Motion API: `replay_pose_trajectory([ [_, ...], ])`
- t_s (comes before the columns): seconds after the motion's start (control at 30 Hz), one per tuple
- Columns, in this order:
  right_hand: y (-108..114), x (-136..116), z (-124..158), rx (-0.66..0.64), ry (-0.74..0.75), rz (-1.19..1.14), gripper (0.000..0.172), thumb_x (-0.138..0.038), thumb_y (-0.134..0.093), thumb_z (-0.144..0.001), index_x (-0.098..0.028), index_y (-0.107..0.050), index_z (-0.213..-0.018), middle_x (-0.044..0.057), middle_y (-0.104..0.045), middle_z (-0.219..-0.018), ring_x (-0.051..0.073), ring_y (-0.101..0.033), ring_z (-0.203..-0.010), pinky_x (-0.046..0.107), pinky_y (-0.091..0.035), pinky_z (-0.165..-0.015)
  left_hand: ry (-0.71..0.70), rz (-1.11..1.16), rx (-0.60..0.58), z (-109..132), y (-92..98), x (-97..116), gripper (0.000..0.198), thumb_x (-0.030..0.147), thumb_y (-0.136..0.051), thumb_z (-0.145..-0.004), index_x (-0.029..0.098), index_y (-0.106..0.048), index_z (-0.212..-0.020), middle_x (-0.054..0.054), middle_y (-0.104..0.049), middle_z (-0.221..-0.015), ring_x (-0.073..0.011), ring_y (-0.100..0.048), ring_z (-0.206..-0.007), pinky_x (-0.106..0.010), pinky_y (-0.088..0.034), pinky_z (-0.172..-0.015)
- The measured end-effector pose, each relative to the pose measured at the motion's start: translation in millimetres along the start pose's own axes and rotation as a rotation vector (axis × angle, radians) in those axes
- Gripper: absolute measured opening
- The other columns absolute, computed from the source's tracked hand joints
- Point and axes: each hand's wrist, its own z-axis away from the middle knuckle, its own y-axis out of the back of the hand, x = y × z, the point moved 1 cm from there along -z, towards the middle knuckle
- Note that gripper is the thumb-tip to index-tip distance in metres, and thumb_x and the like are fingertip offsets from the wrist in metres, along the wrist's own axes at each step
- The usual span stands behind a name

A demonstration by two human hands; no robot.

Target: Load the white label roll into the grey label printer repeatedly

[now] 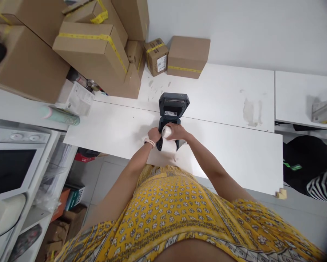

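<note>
A dark label printer [174, 102] stands on the white table with its lid tipped up and back. My right hand [176, 131] is closed around a white paper roll [166, 131] held over the printer's open body. From the roll, a loose strip of paper [168, 147] hangs toward the table's front edge. My left hand [154, 134], with a pale band at the wrist, is closed at the printer's left side. Its fingertips are hidden against the printer body, so what they grip cannot be made out.
Cardboard boxes [98, 54] are stacked at the back left, and two smaller ones stand by the wall, including a plain box [189, 54]. A green bottle [61, 115] lies left of the table [228, 145]. At left is a microwave [13, 163]; a person [302, 156] is at right.
</note>
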Motion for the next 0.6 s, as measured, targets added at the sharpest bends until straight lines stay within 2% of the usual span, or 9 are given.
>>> replay_pose_trajectory([
  [0.1, 21.0, 22.2, 46.0, 0.085, 0.090, -0.528, 0.082, -0.041, -0.083, -0.066, -0.025, -0.049, -0.139, 0.008, -0.063, -0.134, 0.028, -0.062, -0.119, 0.041, -0.050, -0.102, -0.016, -0.003, 0.003, -0.3, 0.3, -1.3, 0.030, 0.027, -0.053, -0.094, 0.012, -0.070, -0.114, -0.020, -0.072, -0.115, -0.0325, -0.068, -0.113, -0.038, -0.055, -0.089],
  [0.17, 29.6, 44.3, 65.5, 0.262, 0.039, -0.716, 0.083, -0.040, -0.081, -0.066, -0.025, -0.047, -0.140, 0.009, -0.062, -0.135, 0.027, -0.061, -0.120, 0.041, -0.051, -0.103, -0.015, -0.006, -0.005, -1.4, 0.6, -2.4, 0.030, 0.028, -0.052, -0.094, 0.013, -0.070, -0.113, -0.019, -0.072, -0.115, -0.0326, -0.068, -0.112, -0.038, -0.055, -0.089],
  [0.23, 31.5, 67.6, 69.7, 0.495, -0.074, -0.787, 0.084, -0.039, -0.080, -0.061, -0.022, -0.047, -0.137, 0.011, -0.062, -0.132, 0.027, -0.060, -0.119, 0.043, -0.051, -0.102, -0.012, -0.014, -0.011, -2.7, 0.9, -2.9, 0.029, 0.028, -0.053, -0.094, 0.013, -0.071, -0.112, -0.020, -0.072, -0.115, -0.0334, -0.068, -0.113, -0.039, -0.055, -0.089],
  [0.3, 27.4, 87.7, 60.0, 0.691, -0.184, -0.814, 0.087, -0.038, -0.079, -0.055, -0.021, -0.046, -0.134, 0.012, -0.061, -0.130, 0.027, -0.060, -0.116, 0.044, -0.053, -0.098, -0.014, -0.022, -0.010, -3.7, 1.1, -2.9, 0.030, 0.028, -0.054, -0.093, 0.013, -0.071, -0.112, -0.021, -0.072, -0.116, -0.0345, -0.068, -0.113, -0.039, -0.054, -0.089],
  [0.37, 19.4, 101.4, 42.1, 0.801, -0.275, -0.830, 0.089, -0.038, -0.077, -0.053, -0.021, -0.043, -0.134, 0.012, -0.060, -0.129, 0.026, -0.059, -0.113, 0.043, -0.055, -0.094, -0.013, -0.025, -0.005, -4.2, 1.1, -2.6, 0.030, 0.029, -0.055, -0.092, 0.013, -0.071, -0.112, -0.021, -0.072, -0.116, -0.0349, -0.068, -0.113, -0.039, -0.054, -0.089],
  [0.5, -1.6, 110.6, 9.5, 0.847, -0.386, -0.823, 0.083, -0.034, -0.069, -0.058, -0.022, -0.038, -0.134, 0.011, -0.059, -0.128, 0.023, -0.059, -0.110, 0.039, -0.056, -0.089, 0.001, -0.019, 0.008, -5.7, -0.5, -2.3, 0.029, 0.031, -0.056, -0.092, 0.014, -0.072, -0.110, -0.020, -0.073, -0.114, -0.0346, -0.068, -0.112, -0.039, -0.054, -0.088],
  [0.6, -19.0, 111.3, 2.4, 0.813, -0.449, -0.721, 0.080, -0.035, -0.067, -0.062, -0.021, -0.038, -0.135, 0.012, -0.059, -0.129, 0.024, -0.060, -0.111, 0.041, -0.055, -0.091, 0.005, -0.015, 0.001, -8.0, -2.7, -2.9, 0.029, 0.031, -0.057, -0.092, 0.013, -0.072, -0.109, -0.021, -0.073, -0.112, -0.0350, -0.069, -0.111, -0.039, -0.055, -0.086],
])
